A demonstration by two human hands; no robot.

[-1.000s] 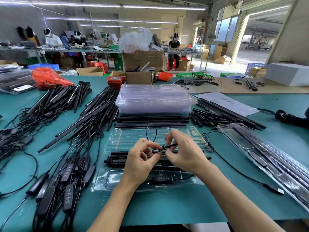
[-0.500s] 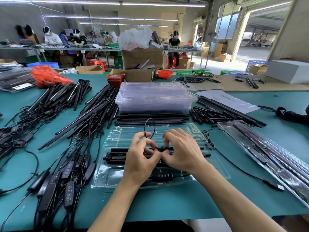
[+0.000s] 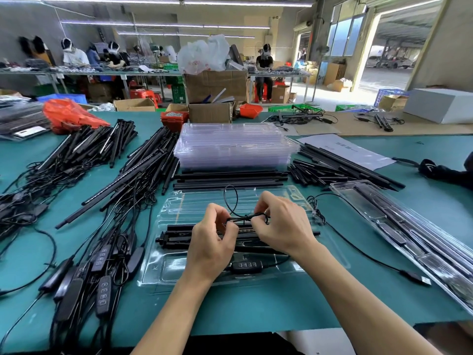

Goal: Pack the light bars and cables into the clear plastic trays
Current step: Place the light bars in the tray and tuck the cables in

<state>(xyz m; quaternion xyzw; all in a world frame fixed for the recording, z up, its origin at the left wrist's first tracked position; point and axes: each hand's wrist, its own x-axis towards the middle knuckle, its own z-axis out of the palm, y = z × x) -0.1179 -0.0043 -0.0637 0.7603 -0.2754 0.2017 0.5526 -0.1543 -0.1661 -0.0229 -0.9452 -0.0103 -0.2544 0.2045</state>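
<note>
An open clear plastic tray (image 3: 163, 267) lies on the green table in front of me. Black light bars (image 3: 176, 237) lie across its middle and an inline button controller (image 3: 244, 266) sits in its near pocket. Above the tray, my left hand (image 3: 210, 242) and my right hand (image 3: 284, 224) pinch a thin black cable (image 3: 245, 218) between them, folded into a short bundle. One loop of it stands up behind my left fingers. From the tray's right side a cable runs to a USB plug (image 3: 419, 279).
A stack of clear trays (image 3: 233, 147) stands behind the open one, with loose black bars (image 3: 230, 179) in front of it. Piles of bars and cables (image 3: 107, 190) cover the left. A filled closed tray (image 3: 409, 231) lies at the right. Cardboard boxes (image 3: 212, 112) line the far edge.
My hands first came together low over the bars, then rose and parted slightly, stretching the folded cable bundle between the fingertips. The tray and bars stayed put.
</note>
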